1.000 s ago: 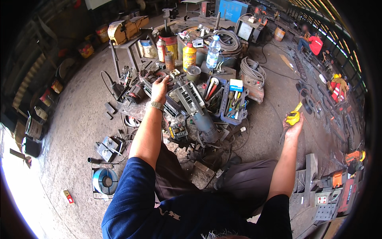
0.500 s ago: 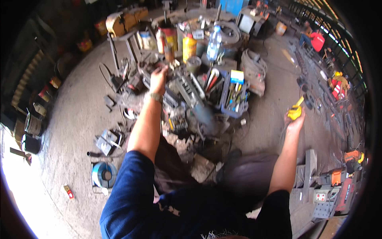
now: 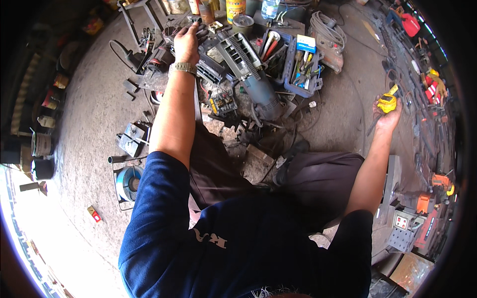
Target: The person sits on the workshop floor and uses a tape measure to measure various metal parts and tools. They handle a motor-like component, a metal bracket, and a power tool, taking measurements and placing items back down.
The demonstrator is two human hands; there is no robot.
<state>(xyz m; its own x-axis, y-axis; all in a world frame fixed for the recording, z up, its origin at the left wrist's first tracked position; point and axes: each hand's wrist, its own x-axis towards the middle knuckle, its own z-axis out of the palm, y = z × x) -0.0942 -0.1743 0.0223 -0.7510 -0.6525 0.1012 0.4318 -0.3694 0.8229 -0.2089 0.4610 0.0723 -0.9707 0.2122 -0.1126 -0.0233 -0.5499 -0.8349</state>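
Holding the yellow tape measure (image 3: 387, 103) in the right hand (image 3: 389, 119), far out to the right, seen against the floor (image 3: 343, 129) and well apart from the open toolbox (image 3: 301, 91); gripping with palm seemingly turned up, fingers partly curled about the case rather than clenched in a fist. Showing a short end of yellow blade (image 3: 394, 89) at the top. Looks light, likely hard-shelled and sturdy, so probably easy in one hand, perhaps a touch slick on the casing. Best held round the body, clear of the blade: likely thin, springy, prone to kinking. Over now to the left hand (image 3: 187, 44): reaching forward near the machine with the blue-green motor (image 3: 263, 94), fingers loosely bent beside dark metal parts (image 3: 171, 34); cannot tell whether pinching anything or merely touching.
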